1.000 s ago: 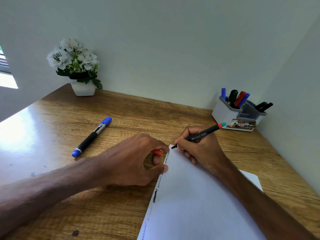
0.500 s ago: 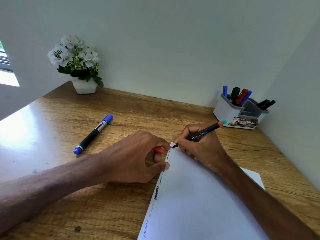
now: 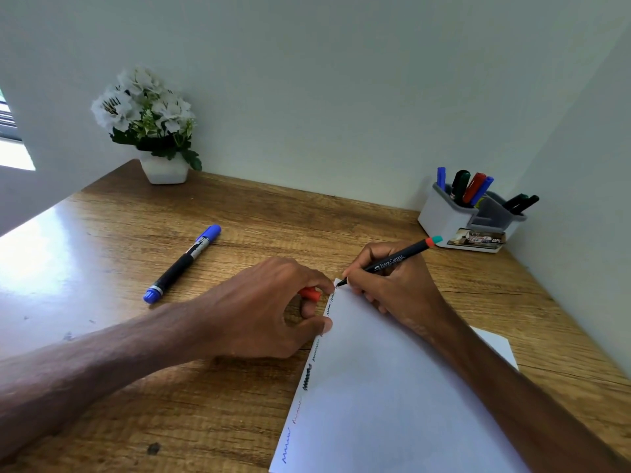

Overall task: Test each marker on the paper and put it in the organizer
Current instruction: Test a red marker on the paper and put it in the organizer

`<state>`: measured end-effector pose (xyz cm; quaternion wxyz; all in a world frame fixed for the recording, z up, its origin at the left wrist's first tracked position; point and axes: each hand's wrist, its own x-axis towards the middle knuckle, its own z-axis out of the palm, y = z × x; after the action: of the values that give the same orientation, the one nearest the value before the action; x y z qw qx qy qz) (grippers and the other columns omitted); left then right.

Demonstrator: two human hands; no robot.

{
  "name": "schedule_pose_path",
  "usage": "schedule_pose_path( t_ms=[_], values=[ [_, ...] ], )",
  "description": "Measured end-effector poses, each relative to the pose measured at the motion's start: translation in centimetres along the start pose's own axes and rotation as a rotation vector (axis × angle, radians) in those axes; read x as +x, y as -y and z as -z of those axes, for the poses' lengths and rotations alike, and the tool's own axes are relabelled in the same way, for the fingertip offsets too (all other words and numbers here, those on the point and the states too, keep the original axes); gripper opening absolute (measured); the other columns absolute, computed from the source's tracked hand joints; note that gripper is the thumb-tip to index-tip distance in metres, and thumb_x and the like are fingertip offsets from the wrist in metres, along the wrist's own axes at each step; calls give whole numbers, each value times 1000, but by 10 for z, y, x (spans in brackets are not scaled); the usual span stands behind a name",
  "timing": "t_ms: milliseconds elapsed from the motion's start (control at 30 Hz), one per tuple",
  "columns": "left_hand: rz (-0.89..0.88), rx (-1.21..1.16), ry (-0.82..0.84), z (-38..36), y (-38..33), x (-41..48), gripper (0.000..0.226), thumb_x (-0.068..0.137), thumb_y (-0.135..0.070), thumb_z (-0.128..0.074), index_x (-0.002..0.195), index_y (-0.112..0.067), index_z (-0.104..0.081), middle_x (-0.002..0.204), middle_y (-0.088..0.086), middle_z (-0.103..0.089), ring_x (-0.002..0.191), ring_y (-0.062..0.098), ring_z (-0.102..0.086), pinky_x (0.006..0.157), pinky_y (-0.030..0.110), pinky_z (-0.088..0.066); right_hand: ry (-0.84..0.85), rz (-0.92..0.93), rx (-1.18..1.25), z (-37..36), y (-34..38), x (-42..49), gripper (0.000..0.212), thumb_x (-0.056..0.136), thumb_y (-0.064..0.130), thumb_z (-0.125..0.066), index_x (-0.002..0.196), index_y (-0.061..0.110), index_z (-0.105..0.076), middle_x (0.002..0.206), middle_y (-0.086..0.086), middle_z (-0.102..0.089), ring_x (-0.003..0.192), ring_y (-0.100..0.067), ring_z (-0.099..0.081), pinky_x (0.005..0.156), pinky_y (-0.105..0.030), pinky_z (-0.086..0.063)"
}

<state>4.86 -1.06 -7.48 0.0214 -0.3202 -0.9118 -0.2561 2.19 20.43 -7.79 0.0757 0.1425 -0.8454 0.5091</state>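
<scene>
Pen: the black pen (image 3: 389, 262), gripped by the right hand (image 3: 392, 291), touched its tip to the far left corner of the paper (image 3: 392, 387)
Sheet: lay flat on the desk (image 3: 307, 213), test squiggles (image 3: 307, 375) down its left edge
Cap: an orange cap (image 3: 310, 294) was pinched in the left hand (image 3: 259, 308), thumb on the sheet's edge
Loose: a capped blue marker (image 3: 182, 264) lay on the desk, well left of both hands
Storage: the organizer (image 3: 444, 216) stood at the far right corner, stored markers (image 3: 473, 187) standing inside
Background: a flower pot (image 3: 164, 170) stood far left by the wall
</scene>
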Motion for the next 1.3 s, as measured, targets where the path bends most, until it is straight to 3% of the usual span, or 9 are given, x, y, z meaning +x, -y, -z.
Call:
schedule_pose_path(
  t_ms=[100, 300, 767, 1100, 1300],
  values=[
    [8, 1, 11, 1, -1, 1, 48, 93, -56, -63, 136, -38, -57, 89, -18, -63, 90, -7, -52, 71, 9, -38, -15, -17, 0, -1, 0, 0, 11, 81, 0, -72, 70, 4, -74, 57, -3, -65, 45, -10, -53, 39, -21, -40],
    [8, 3, 15, 1, 0, -1, 47, 93, -55, -64, 136, -37, -57, 88, -19, -63, 91, -5, -54, 78, 13, -44, -15, -35, 31, 0, -2, 1, 13, 81, 0, -71, 69, 5, -74, 63, -21, -66, 47, -20, -53, 39, -24, -41],
    [5, 2, 9, 0, 1, 0, 48, 93, -56, -63, 136, -37, -57, 86, -19, -62, 95, -9, -50, 68, 9, -38, -31, -43, 73, 0, -8, 4, 13, 83, -1, -70, 72, 4, -74, 63, -26, -64, 45, -28, -51, 40, -25, -42],
    [14, 22, 30, 2, 0, 1, 48, 93, -55, -64, 137, -38, -57, 86, -18, -64, 93, -7, -55, 69, 6, -37, -41, -63, 89, 1, -8, 5, 9, 83, -3, -70, 74, -2, -72, 65, -26, -65, 47, -30, -52, 41, -29, -43],
    [55, -17, 36, 1, 2, 1, 44, 93, -55, -63, 134, -40, -58, 86, -20, -64, 92, -17, -52, 65, 7, -38, -102, -54, 209, 2, -8, 5, 7, 87, -3, -69, 81, 0, -74, 66, -18, -65, 52, -31, -54, 45, -31, -48]
  ],
)
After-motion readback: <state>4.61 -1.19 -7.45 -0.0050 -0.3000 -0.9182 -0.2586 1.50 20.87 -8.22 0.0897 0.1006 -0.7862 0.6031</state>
